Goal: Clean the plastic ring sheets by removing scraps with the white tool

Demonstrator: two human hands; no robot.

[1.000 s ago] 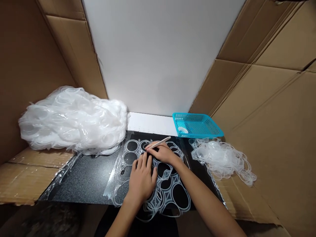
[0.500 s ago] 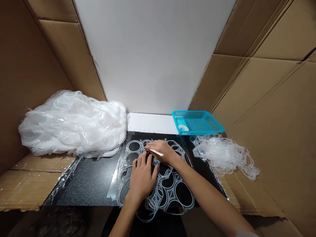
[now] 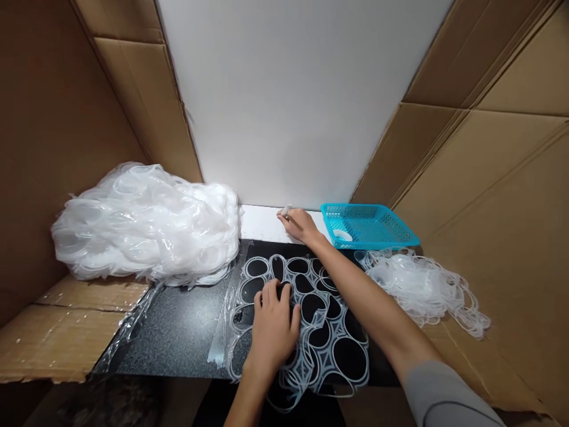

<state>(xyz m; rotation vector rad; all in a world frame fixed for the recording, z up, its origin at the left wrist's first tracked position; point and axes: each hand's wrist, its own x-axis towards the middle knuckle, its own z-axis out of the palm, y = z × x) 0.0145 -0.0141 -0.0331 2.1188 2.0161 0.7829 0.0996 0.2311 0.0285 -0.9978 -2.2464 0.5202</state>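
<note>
My left hand (image 3: 273, 323) lies palm down on a clear plastic sheet (image 3: 312, 351) full of round and oval cut-outs, its fingers somewhat spread. The sheet rests on the black work surface, its lower part crumpled and hanging over the front edge. Farther back, my right hand (image 3: 300, 225) is over a white strip (image 3: 262, 223) by the wall. Its fingers close on a slim, stick-like tool (image 3: 292, 221), mostly hidden by the hand. A small whitish piece (image 3: 286, 209) shows at the fingertips; whether the tool holds it I cannot tell.
At the left lies a big heap of clear plastic sheets (image 3: 146, 225). A turquoise basket (image 3: 377, 243) with a white ring (image 3: 342, 235) in it stands at the back right. Tangled plastic offcuts (image 3: 422, 287) lie in front of it. Cardboard walls (image 3: 502, 178) enclose both sides.
My right hand has lifted off the sheet and moved back to the white strip, carrying the tool. The left hand still rests on the sheet. The view has shifted slightly.
</note>
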